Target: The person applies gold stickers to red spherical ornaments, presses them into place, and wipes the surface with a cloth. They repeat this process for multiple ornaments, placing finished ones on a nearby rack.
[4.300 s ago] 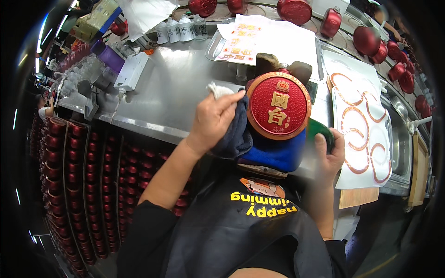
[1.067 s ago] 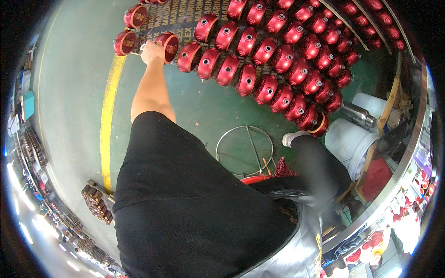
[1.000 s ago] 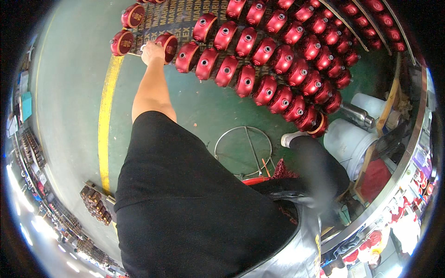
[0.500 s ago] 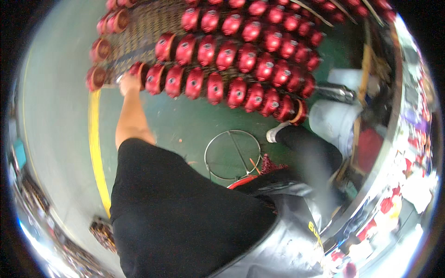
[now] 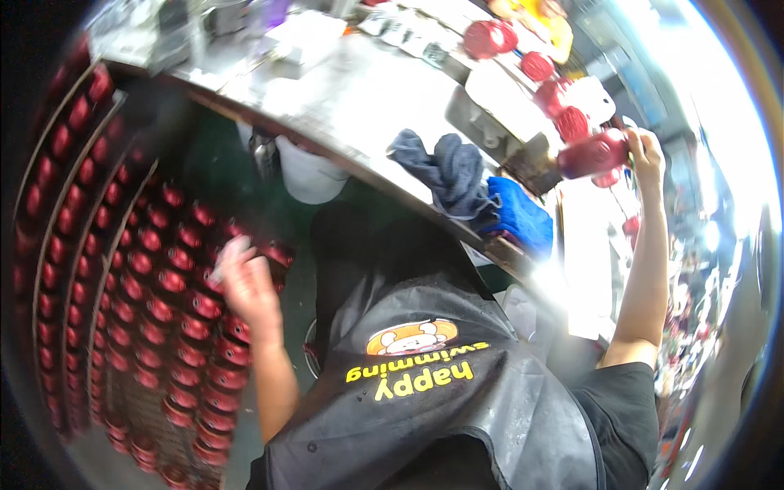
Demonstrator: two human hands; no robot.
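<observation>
So the glossy dark-red round bottle (image 5: 596, 153) is up in the air, just left of my right hand (image 5: 645, 157). That hand's grasping it by one end, probably so the wide body stays clear of my palm; too blurry to tell if that's the neck. Just below and left of it there's a crumpled bright-blue cloth (image 5: 523, 216), then a bunched dark grey-blue cloth (image 5: 449, 167), both at the near edge of the shiny metal table (image 5: 376, 110), handy spot I guess. My left hand (image 5: 251, 282) is way down left, fingers bent, smeared, can't tell if it's got anything. Right beside it: rows of red metallic bottles (image 5: 194, 328), probably lined up to save space.
</observation>
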